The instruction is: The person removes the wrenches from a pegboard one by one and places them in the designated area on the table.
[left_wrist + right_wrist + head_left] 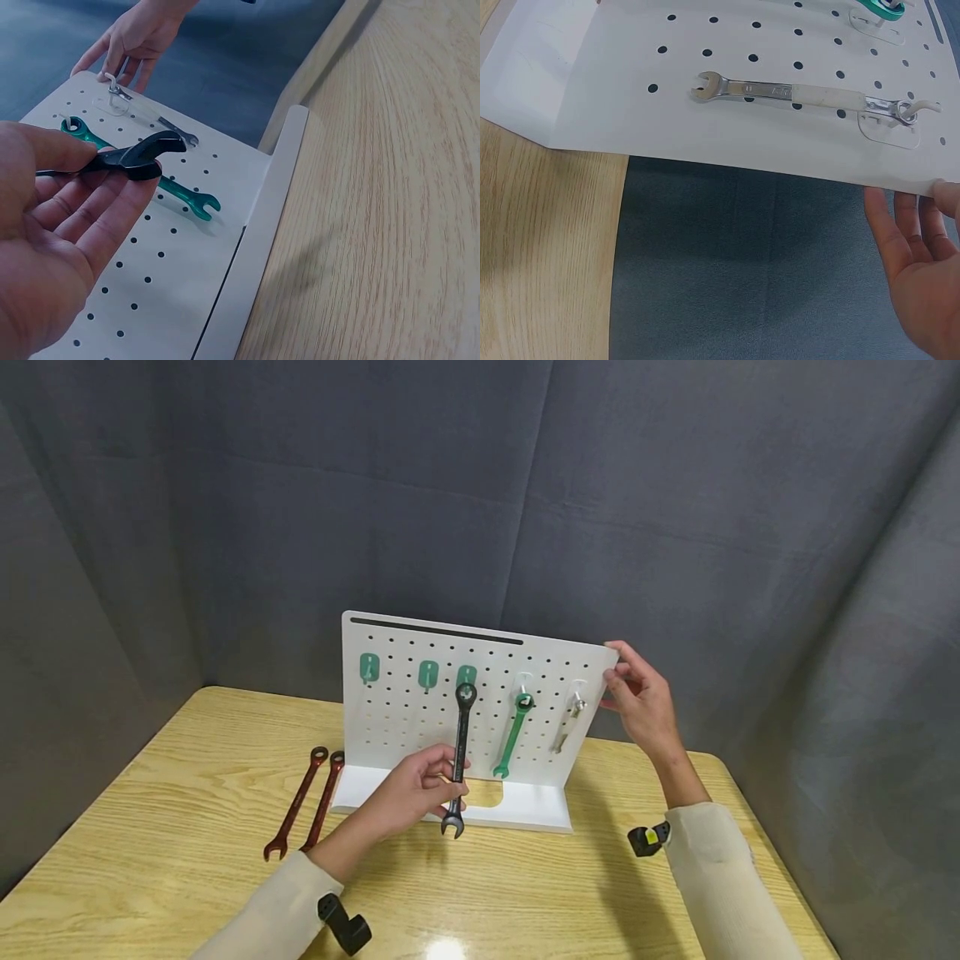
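In the head view my left hand [416,787] pinches a black combination wrench [460,743] near its open end. The ring end overlaps the third green hook [467,675]; whether it is on the hook I cannot tell. My right hand [647,702] holds the upper right edge of the white pegboard [405,727], thumb in front and fingers behind. On the board hang a green wrench [513,739] and a small silver wrench [572,724], seen closely as a silver wrench [791,94] in the right wrist view.
Two dark red wrenches [296,806] lie on the wooden table [187,777], left of the board. Two more green hooks [369,667] sit at the board's upper left. A grey curtain [450,510] stands behind the table.
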Demonstrator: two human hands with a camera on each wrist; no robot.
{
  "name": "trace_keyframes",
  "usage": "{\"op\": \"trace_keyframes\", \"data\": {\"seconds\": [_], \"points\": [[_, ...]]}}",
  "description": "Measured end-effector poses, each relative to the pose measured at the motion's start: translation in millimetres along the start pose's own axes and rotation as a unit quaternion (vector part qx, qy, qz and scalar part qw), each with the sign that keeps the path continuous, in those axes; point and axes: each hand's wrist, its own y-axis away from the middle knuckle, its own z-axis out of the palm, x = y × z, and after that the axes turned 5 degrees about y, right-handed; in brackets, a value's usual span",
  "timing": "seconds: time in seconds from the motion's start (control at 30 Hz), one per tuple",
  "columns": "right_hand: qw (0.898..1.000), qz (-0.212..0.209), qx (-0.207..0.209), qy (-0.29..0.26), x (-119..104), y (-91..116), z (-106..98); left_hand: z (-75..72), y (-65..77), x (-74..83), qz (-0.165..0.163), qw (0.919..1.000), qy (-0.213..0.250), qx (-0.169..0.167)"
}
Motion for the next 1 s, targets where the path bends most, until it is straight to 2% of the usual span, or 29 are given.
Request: {"op": "trace_keyframes", "data": {"seconds": [0.4,0.8,1.0], "points": [[1.000,-0.001,0.001,-0.004,2.2,-0.3,1.7,3.7,3.1,6.1,-0.011,0.9997,0.020,0.000],[1.000,0.002,0.004,-0.004,1.4,-0.1,1.7,7.5,10.8,13.4,-0.006,1.0000,0.006,0.000],[1.000,0.006,0.004,0.007,0.9,0.0,1.6,4.1,18.4,15.9,0.000,1.0000,-0.003,0.005]]}}
